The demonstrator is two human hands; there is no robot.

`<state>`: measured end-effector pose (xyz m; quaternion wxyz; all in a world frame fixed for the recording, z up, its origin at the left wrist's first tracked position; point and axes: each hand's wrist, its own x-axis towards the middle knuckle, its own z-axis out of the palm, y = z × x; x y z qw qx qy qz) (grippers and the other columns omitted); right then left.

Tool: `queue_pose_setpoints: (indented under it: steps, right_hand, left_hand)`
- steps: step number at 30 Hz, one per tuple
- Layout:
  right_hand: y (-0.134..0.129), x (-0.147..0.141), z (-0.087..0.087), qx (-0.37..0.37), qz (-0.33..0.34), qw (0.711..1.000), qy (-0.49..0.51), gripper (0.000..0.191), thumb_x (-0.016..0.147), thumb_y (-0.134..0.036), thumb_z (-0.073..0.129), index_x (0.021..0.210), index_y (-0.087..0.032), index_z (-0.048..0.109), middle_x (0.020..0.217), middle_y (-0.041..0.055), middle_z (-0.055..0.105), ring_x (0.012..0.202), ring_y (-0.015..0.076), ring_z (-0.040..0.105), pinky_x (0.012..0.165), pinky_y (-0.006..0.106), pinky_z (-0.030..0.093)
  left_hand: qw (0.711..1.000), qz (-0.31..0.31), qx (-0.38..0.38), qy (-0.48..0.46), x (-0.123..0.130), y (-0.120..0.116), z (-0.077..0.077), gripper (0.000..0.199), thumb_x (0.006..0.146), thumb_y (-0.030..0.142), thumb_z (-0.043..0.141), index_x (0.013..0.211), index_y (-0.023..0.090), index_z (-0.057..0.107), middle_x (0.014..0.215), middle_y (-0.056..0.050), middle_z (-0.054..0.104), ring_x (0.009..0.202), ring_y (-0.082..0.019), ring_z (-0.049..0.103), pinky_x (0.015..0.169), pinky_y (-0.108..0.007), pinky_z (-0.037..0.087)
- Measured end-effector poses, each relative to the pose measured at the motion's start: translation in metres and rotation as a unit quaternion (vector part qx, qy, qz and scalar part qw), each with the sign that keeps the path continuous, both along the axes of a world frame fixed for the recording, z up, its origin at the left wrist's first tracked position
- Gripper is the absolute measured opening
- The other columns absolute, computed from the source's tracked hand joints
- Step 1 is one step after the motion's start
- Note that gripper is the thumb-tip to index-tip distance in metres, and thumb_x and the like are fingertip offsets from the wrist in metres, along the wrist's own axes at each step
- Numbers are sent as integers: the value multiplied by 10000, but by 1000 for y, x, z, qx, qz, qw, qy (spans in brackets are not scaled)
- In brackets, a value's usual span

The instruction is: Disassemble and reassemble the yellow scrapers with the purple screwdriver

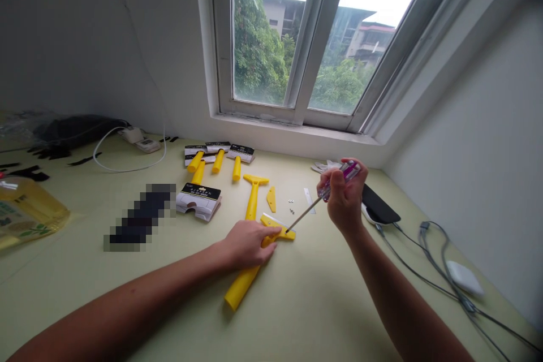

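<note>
**Clock reference:** positions are read from the held yellow scraper (241,288), with 12 o'clock set toward the window (271,39).

**Bottle:** a plastic bottle (25,209) of yellow liquid is laid at 9 o'clock.

**Blurred item:** a dark object (139,218) is obscured by pixelation at 10 o'clock, so its kind cannot be told.

**Carded scrapers:** four yellow handles (218,161) are left on black-and-white cards at 11 o'clock, and a further card (198,201) is placed nearer.

**Left hand:** the left hand (250,244) is closed over the held scraper's neck, with the fingers wrapped down around it, pinning it to the tabletop (322,305).

**Loose parts:** a T-shaped yellow scraper (252,195), a small yellow cover (271,199), small metal fasteners (291,201) and a pale strip (309,201) are set out at 12 to 1 o'clock.

**Right hand:** the screwdriver (339,178) is gripped by the closed fingers of the right hand (345,198), and its tip is brought to the scraper head.

**Far right:** a black pad (379,205) and grey cables (424,260) are placed at 2 to 3 o'clock.

**Progress:** one scraper is under the screwdriver and one lies loose, while the carded ones are left untouched.
</note>
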<state>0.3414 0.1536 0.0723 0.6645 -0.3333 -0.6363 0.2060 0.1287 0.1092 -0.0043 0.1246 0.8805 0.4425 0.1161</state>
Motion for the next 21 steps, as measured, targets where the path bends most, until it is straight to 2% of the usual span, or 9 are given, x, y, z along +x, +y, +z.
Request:
queue_pose_setpoints:
  steps: [8, 13, 15, 17, 21]
  right_hand:
    - [2, -2, -3, -11, -12, 1000, 6, 202, 954, -357, 450, 1104, -277, 339, 665, -44, 516, 481, 132, 500, 436, 253, 416]
    - [2, -10, -4, -35, -113, 992, 49, 227, 943, -378, 455, 1102, -271, 332, 673, -39, 472, 440, 133, 456, 408, 272, 399]
    - [1, -13, -3, -41, -135, 989, 52, 230, 944, -383, 441, 1105, -266, 325, 677, -37, 459, 426, 133, 443, 401, 281, 389]
    - [-1, -15, -3, -36, -133, 990, 40, 226, 947, -378, 425, 1110, -264, 318, 671, -41, 447, 417, 132, 437, 408, 285, 386]
    - [-6, -19, -2, 2, -87, 996, 28, 214, 948, -378, 413, 1107, -279, 310, 642, -54, 423, 421, 130, 427, 426, 284, 391]
  left_hand:
    - [1000, -6, -1, 8, 0, -1, 4, 423, 874, 424, 460, 1276, 352, 569, 859, -16, 723, 785, -233, 661, 654, -296, 441]
    - [1000, -5, -1, 13, 0, -1, 3, 417, 872, 427, 458, 1269, 364, 570, 865, -13, 724, 800, -241, 663, 655, -302, 441]
    - [1000, -2, 0, 13, 0, -1, 2, 412, 872, 429, 456, 1262, 371, 573, 861, -14, 723, 802, -243, 664, 649, -303, 439]
    - [1000, 0, 1, 13, 0, -1, 2, 407, 871, 433, 453, 1255, 377, 578, 871, -18, 722, 808, -246, 664, 645, -302, 437]
    - [1000, 5, -2, 11, 0, -1, 2, 408, 871, 438, 453, 1254, 378, 582, 865, -21, 719, 794, -240, 660, 636, -296, 430]
